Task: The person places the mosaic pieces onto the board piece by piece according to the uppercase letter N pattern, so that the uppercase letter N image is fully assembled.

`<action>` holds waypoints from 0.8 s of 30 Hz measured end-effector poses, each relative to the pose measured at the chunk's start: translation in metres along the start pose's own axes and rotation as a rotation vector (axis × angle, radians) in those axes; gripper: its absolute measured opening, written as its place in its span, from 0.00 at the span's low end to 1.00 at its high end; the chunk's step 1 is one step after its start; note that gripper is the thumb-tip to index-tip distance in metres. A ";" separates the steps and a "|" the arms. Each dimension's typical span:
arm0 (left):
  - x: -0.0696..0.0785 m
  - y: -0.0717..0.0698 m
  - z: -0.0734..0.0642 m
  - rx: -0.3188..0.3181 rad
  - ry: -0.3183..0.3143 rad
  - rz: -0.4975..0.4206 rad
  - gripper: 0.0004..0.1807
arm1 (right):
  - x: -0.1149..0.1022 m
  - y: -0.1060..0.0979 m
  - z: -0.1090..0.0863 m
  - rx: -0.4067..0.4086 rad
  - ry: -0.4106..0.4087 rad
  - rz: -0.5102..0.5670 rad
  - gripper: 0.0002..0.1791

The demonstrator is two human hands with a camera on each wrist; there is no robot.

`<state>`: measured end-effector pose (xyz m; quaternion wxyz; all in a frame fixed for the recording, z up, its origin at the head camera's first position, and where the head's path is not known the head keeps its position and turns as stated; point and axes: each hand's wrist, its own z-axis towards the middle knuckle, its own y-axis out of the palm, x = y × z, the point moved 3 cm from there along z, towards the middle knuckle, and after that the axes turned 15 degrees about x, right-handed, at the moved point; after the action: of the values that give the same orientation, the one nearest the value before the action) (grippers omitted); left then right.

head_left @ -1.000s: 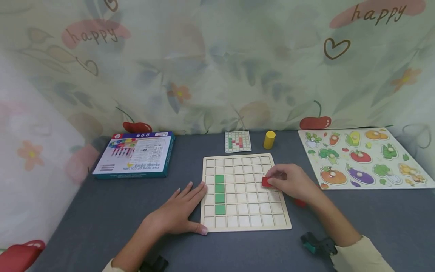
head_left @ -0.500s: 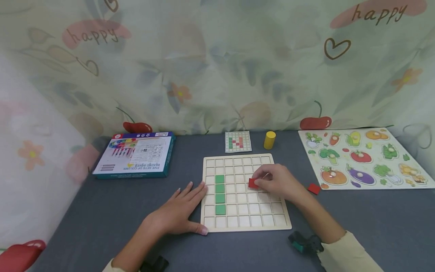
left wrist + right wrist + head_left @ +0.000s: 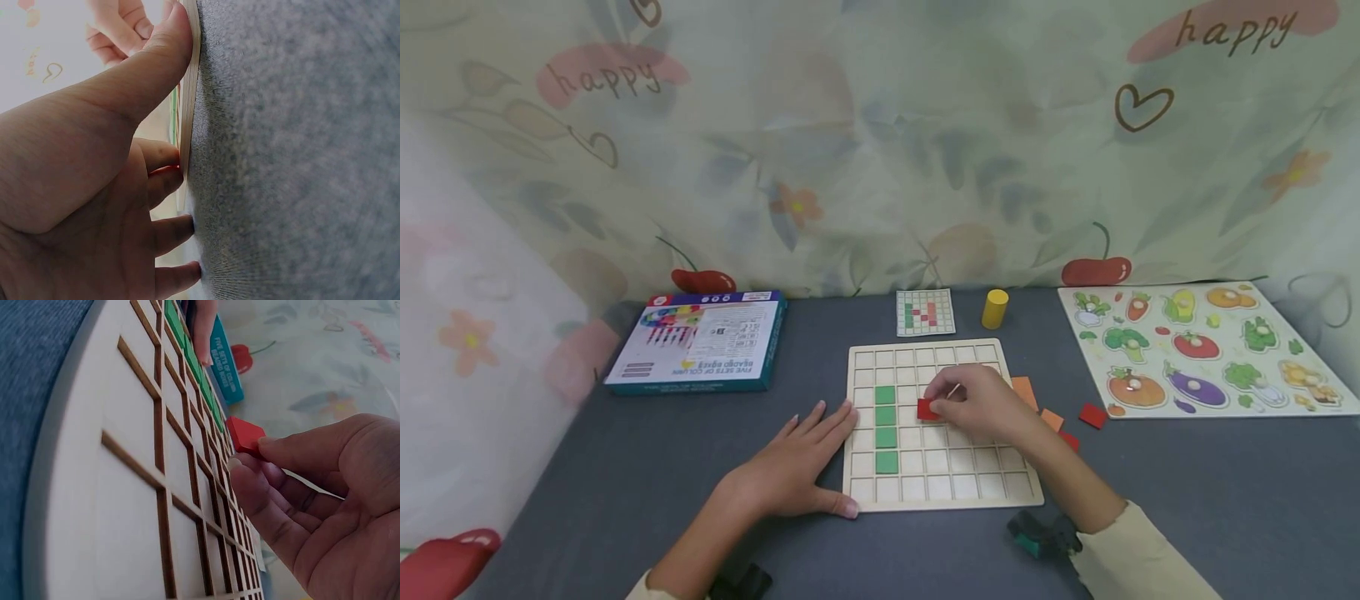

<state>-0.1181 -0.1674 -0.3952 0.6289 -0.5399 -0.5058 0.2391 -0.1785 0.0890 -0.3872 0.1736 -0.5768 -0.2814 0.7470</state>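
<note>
My right hand point(image 3: 977, 402) pinches a red square tile point(image 3: 245, 434) between thumb and fingers, close over the middle of the wooden grid board point(image 3: 940, 490). Spread fingers of my left hand point(image 3: 790, 467) touch the board's left edge, with the thumb at its near left corner. Four-sided green tiles point(image 3: 886, 437) fill several cells in one column near the board's left side. In the left wrist view, the left thumb and fingers point(image 3: 169, 181) lie along the board's edge.
Loose orange tiles point(image 3: 1023, 392) and red tiles point(image 3: 1092, 416) lie right of the board. Behind it are a small pattern card point(image 3: 924, 313) and a yellow cylinder point(image 3: 995, 309). A flat box point(image 3: 696, 343) lies at left, a vegetable puzzle board point(image 3: 1206, 354) at right.
My right hand has carried the red tile leftward from the board's right side to its middle, uncovering orange and red tiles beside the board. The left hand has stayed put.
</note>
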 end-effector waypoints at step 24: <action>0.000 0.001 0.000 -0.003 -0.004 0.007 0.63 | -0.008 0.026 0.006 -0.025 -0.002 -0.045 0.05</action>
<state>-0.1182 -0.1672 -0.3958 0.6262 -0.5422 -0.5054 0.2416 -0.1801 0.0632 -0.3965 0.1829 -0.5718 -0.3035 0.7399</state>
